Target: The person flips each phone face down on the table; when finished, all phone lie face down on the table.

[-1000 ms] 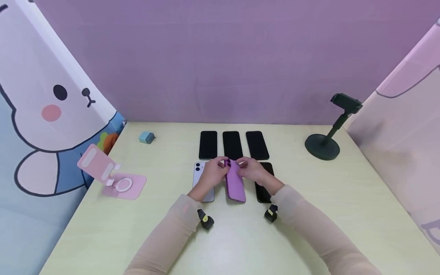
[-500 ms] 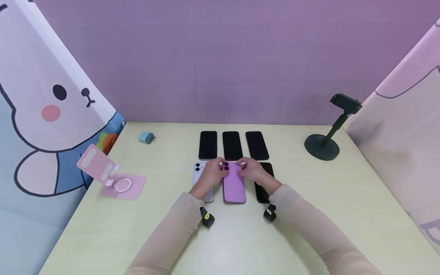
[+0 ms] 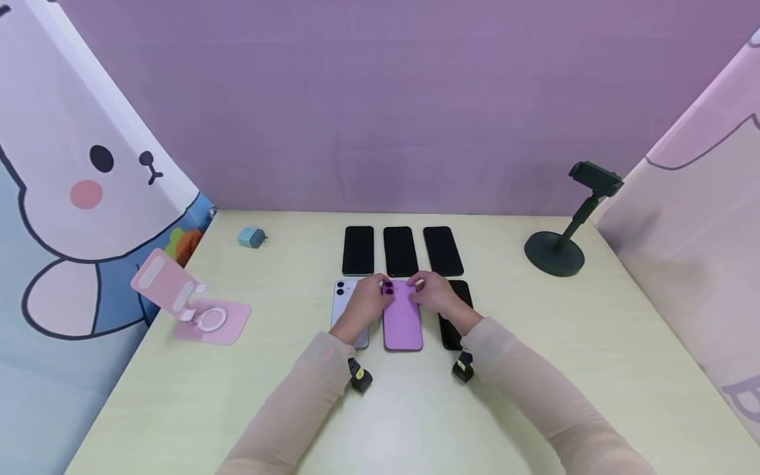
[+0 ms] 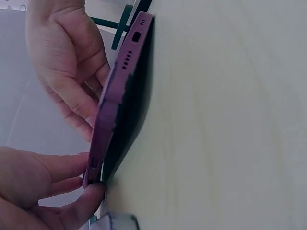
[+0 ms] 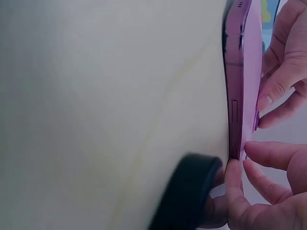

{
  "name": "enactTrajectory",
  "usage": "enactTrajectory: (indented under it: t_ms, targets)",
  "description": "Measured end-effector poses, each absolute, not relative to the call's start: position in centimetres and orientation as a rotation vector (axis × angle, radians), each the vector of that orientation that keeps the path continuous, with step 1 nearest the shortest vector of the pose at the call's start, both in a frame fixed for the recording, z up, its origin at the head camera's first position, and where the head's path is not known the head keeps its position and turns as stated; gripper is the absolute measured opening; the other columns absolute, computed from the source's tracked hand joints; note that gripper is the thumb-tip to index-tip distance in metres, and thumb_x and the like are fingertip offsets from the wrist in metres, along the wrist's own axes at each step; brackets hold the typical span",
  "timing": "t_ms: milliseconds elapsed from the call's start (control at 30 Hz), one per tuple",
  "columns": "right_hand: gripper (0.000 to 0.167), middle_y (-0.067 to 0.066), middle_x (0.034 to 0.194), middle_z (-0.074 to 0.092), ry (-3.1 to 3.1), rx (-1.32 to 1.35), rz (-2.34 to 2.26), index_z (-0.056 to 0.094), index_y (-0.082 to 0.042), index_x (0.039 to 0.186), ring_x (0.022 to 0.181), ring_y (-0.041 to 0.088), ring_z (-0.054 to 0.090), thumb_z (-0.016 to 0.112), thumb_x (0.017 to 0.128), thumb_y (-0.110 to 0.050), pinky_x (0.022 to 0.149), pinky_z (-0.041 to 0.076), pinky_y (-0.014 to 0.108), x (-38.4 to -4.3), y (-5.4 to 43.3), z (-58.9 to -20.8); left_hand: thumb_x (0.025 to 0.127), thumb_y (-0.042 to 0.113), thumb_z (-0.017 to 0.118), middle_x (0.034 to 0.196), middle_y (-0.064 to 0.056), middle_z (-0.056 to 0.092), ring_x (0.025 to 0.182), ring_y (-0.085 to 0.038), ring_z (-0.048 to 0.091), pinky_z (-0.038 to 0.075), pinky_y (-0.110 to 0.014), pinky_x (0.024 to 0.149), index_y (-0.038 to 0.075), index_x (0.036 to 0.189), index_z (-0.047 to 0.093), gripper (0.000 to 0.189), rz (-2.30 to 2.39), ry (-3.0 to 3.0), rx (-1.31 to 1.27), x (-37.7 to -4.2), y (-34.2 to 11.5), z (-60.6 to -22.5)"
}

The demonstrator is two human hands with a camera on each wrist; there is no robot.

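A purple smartphone (image 3: 402,323) lies back side up close over the table, its camera lenses at the far left corner. My left hand (image 3: 367,301) pinches that corner between thumb and fingers. At the opposite far corner, my right hand (image 3: 439,297) grips the phone's edge. In the left wrist view the phone's side (image 4: 108,103) slants above the tabletop, with a dark underside below it. A lavender phone (image 3: 341,303), camera side up, lies under my left wrist. Beneath my right wrist is a black phone (image 3: 450,334), partly hidden.
Beyond my hands, three black phones (image 3: 359,251) form a row, screens up. A pink folding stand (image 3: 231,323) with a white ring and a blue plug adapter (image 3: 252,237) are at left. A dark green phone holder (image 3: 555,254) stands back right on the pale table (image 3: 380,422).
The purple phone has turned from tilted on its side to nearly flat, its back facing up. Both hands have kept their hold at its far end.
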State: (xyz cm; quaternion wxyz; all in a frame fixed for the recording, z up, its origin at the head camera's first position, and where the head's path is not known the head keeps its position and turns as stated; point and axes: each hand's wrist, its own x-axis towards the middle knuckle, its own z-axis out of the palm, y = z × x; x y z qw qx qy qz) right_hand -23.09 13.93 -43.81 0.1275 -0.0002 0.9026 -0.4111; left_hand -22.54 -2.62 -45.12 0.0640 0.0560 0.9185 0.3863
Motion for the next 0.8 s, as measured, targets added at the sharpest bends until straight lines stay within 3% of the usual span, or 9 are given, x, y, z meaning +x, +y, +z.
enactTrajectory:
  t_ms: [233,533,800]
  targets:
    - [0.023,0.010,0.096,0.064,2.641,0.016,-1.185,0.067,-0.004,0.108,0.079,0.020,0.059,0.070,0.086,-0.002,0.063,0.048,0.028,-23.2,13.9,-43.8,0.087,0.003,0.071,0.111,-0.018,0.066,0.086,-0.022,0.060,0.052,-0.033,0.078,-0.006,0.124,0.061,0.040,1.214,2.745,0.158,-22.4,-2.7,-45.1]
    - [0.028,0.009,0.094,0.064,2.611,-0.041,-1.199,0.068,-0.001,0.112,0.077,0.018,0.060,0.070,0.085,-0.004,0.064,0.050,0.028,-23.4,14.4,-43.2,0.088,0.004,0.070,0.096,-0.013,0.066,0.076,-0.019,0.060,0.051,-0.028,0.066,-0.005,0.120,0.064,0.034,1.192,2.735,0.160,-22.5,-3.4,-44.4]
    - [0.035,0.019,0.103,0.062,2.571,-0.125,-1.277,0.058,0.007,0.125,0.086,0.032,0.066,0.064,0.091,-0.003,0.079,0.054,0.043,-22.5,19.3,-41.5,0.087,0.008,0.072,0.096,-0.010,0.068,0.085,-0.020,0.063,0.052,-0.031,0.074,0.000,0.122,0.064,0.037,1.219,2.751,0.347,-21.9,-1.1,-43.1]
